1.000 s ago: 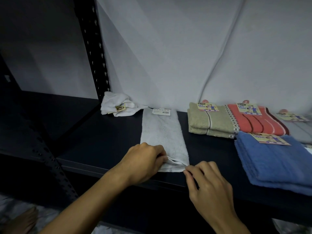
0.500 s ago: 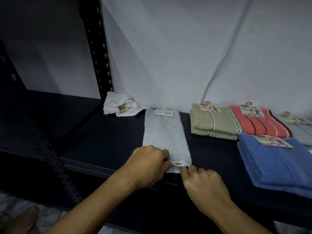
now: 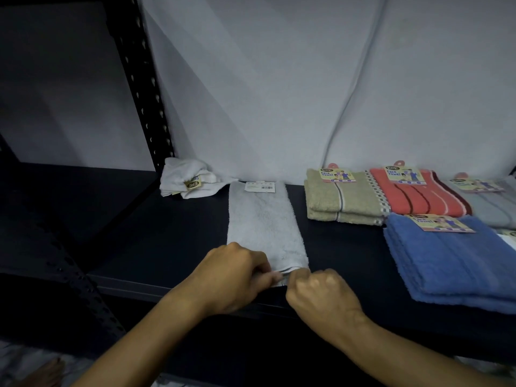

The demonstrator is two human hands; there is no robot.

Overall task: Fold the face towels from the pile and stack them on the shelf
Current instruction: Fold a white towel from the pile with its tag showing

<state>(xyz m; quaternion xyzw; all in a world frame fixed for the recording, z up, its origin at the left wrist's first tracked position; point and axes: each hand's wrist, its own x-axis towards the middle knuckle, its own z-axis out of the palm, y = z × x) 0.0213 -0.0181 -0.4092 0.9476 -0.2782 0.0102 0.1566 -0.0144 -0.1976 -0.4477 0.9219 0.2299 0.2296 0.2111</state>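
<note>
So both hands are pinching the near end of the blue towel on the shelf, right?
Not quite. Both hands, the left hand and the right hand, are pinching the near end of the long grey towel, not the blue one. The blue towel lies folded off to the right on the shelf, untouched. The head view shows this.

Grey towel point(image 3: 265, 224): long narrow strip, flat, center of frame, running front to back on dark shelf point(image 3: 167, 233), white barcode tag at far end, near end at shelf's front edge. Crumpled white towel point(image 3: 187, 178) w/ label, upper left of it. Folded towels at right: beige point(image 3: 340, 199), red striped point(image 3: 418, 196), grey point(image 3: 491, 202), blue point(image 3: 452, 261) in front.
</note>
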